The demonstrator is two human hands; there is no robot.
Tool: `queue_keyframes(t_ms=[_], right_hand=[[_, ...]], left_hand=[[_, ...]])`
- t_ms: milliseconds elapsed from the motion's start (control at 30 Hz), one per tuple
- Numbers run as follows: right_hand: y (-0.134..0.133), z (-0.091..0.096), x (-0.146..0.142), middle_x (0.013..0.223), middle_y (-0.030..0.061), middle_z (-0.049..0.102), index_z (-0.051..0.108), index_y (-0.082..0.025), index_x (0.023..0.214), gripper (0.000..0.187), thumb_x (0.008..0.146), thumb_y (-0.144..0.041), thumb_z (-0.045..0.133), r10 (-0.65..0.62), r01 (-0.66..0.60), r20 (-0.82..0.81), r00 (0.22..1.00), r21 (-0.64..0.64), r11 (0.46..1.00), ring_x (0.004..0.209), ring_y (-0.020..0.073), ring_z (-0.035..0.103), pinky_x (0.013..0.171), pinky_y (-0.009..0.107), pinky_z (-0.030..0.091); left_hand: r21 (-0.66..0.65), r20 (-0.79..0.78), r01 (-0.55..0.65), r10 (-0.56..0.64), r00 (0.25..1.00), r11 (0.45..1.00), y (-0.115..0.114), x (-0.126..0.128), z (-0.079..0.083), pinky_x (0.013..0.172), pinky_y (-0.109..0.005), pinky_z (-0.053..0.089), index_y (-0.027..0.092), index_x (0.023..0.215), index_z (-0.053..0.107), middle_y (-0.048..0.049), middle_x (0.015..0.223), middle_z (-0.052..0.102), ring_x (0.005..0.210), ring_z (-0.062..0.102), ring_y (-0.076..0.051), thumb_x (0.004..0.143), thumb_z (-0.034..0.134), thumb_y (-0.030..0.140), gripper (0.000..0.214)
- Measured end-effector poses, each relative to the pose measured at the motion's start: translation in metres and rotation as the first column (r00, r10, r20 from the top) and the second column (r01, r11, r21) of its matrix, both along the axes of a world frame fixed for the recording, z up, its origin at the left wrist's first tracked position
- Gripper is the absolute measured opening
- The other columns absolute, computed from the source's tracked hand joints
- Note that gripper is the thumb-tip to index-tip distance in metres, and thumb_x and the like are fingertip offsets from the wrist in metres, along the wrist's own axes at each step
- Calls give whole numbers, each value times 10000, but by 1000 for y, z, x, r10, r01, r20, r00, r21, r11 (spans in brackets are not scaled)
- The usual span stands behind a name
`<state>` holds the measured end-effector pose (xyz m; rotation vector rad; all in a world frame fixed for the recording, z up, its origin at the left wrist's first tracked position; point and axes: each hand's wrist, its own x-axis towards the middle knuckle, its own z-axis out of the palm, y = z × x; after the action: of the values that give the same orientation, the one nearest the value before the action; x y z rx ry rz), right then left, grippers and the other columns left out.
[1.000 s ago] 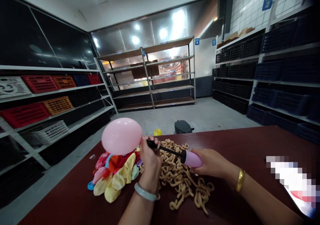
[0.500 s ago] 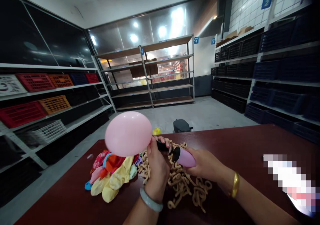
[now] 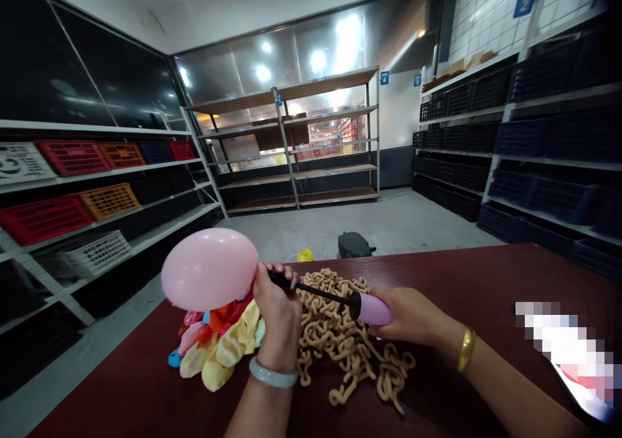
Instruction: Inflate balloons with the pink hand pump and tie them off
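A pink inflated balloon sticks out to the left of my left hand. Those fingers are closed around its neck and the black nozzle end of a hand balloon pump. My right hand grips the pump's lilac body, and a stretch of black rod shows between the two hands. Below the balloon lies a pile of limp balloons in yellow, red, pink and blue. Tan, curly rope-like pieces are heaped under the pump, on the dark red table.
A phone-like object, partly pixelated, lies at the table's right. Beyond the far edge are a grey bin and a yellow round object. Shelves with crates stand left, more crates right, and a rack behind.
My left hand has moved left with the balloon, away from my right hand. The pump is drawn out, so its black rod now shows. The right hand has shifted slightly right.
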<state>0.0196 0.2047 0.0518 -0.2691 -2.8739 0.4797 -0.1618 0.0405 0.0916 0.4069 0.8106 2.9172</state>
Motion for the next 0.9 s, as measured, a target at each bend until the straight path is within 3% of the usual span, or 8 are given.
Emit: queue_keyframes(t_ms=[267,400,533,667,800,900], right_hand=[[-8,4,0,908,46,720,591,-266,1086,418,737,-492,635,-58,58,-17,998,-36,998,811,262,677,631,275,376],[-14,8,0,931,55,717,596,-262,1107,428,746,-490,633,-58,56,-19,998,-66,996,836,263,668,656,277,384],[-15,5,-3,940,41,716,576,-280,1175,480,732,-451,649,-49,45,-32,998,-96,994,841,255,661,671,280,390],[-8,-2,-5,932,30,718,591,-284,1140,464,714,-458,658,-26,23,-24,999,-94,995,833,252,664,663,282,390],[1,-6,-5,896,12,717,611,-288,1043,380,706,-456,659,-32,30,-31,999,-50,998,809,244,670,644,280,380],[5,-4,-4,882,8,717,609,-289,1035,357,718,-450,643,-42,42,-35,999,1,999,774,235,669,605,276,354]], left_hand=[[-79,17,221,-220,975,972,46,64,-31,526,-236,412,191,783,458,20,690,493,561,496,-104,829,631,310,215],[-81,3,235,-236,972,968,47,74,-30,553,-246,425,184,771,462,14,706,489,582,497,-105,848,615,314,215],[-81,-36,221,-225,974,972,33,61,-16,535,-240,417,192,789,463,17,700,491,574,499,-106,849,615,328,212],[-35,-9,107,-107,994,994,11,25,-3,487,-231,377,199,795,460,25,684,489,560,503,-111,819,644,335,231],[-7,36,12,-12,999,1000,-8,-10,1,472,-225,351,196,779,446,36,651,481,530,490,-103,804,647,329,242],[3,14,-25,25,1000,1000,-10,-14,2,473,-221,343,197,787,448,36,654,485,532,491,-102,792,659,334,251]])
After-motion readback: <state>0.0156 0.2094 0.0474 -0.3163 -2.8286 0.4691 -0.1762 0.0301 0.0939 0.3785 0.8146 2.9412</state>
